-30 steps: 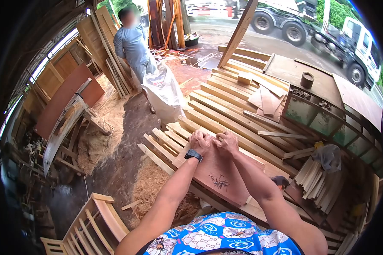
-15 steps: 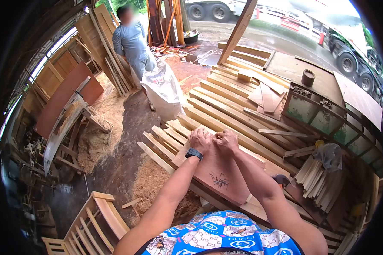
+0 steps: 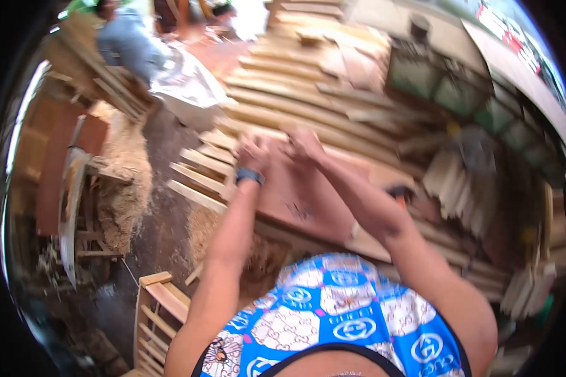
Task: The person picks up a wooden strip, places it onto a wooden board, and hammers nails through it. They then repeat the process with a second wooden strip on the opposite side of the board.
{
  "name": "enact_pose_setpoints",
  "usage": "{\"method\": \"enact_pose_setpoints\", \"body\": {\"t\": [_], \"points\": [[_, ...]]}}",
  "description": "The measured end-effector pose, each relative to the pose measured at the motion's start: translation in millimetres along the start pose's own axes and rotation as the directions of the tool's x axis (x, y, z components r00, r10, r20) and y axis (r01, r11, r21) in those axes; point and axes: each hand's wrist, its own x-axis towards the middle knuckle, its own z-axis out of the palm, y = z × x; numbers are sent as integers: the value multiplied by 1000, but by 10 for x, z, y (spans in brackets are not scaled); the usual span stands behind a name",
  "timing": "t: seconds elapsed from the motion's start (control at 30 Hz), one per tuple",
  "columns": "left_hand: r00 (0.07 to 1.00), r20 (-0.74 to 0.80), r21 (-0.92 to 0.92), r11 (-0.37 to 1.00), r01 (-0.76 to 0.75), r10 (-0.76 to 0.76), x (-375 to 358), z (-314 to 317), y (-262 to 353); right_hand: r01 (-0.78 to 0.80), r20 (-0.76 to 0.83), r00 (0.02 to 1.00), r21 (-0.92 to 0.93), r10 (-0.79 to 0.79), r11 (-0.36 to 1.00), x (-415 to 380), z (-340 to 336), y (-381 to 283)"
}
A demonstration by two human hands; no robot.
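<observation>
A reddish-brown wooden board lies across the lumber in front of me. My left hand, with a dark watch on its wrist, is closed at the board's far left end. Beside it my right hand is also closed, fingers bent down at the same far end. Motion blur smears the fingertips, and whatever may be between them is hidden. A small scatter of dark nails rests on the near part of the board.
Long wooden strips lie side by side beyond the board. A dark tool with an orange part is right of my forearm. Bundled sticks stand at right, sawdust covers floor at left. Another person is beside a white sack.
The view has tilted down and turned, so the scene sits further left and higher and is blurred. Both hands stay at the board's far end; the nails still lie on it.
</observation>
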Motion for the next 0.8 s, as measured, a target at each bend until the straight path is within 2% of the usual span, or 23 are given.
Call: {"method": "enact_pose_setpoints", "body": {"t": [0.03,0.07,0.1,0.13,0.23,0.33,0.4,0.47,0.53,0.63,0.73,0.8], "points": [[998,59,-152,988,-20,29,33,-31,-38,30,-82,996,-14,-31,999,-130,-76,20],[997,41,-157,986,-60,67,89,73,-155,62,-201,977,-56,-72,997,-251,-135,101],[998,66,-207,978,-10,24,101,36,-110,-36,-186,982,-22,31,999,-464,-357,28],[998,-50,-128,991,-43,37,1,-83,42,-112,-182,977,6,111,994,-613,-606,-19],[997,-29,-97,993,-68,65,23,-89,14,-310,-164,930,125,328,943,-1117,-1063,351],[998,-36,-119,991,-53,49,50,-91,-31,-345,-227,904,112,362,932,-1413,-1302,539],[998,-39,-132,989,-63,58,80,-62,-77,-489,-175,846,117,503,864,-1673,-1598,647],[992,-62,-87,990,-115,109,62,-66,-87,-509,-129,845,109,520,854,-1787,-1673,657],[994,-65,-138,986,-96,88,56,-93,-53,-519,-88,845,100,528,849,-1847,-1698,653],[992,-76,-128,986,-110,101,46,-106,-37,-490,-34,865,159,501,857,-1858,-1559,679],[993,-84,-117,988,-97,87,47,-121,-30,-409,-67,896,263,440,874,-1829,-1398,669],[995,-69,-137,987,-79,70,37,-119,-32,-393,-35,910,248,414,885,-1805,-1348,666]]}}
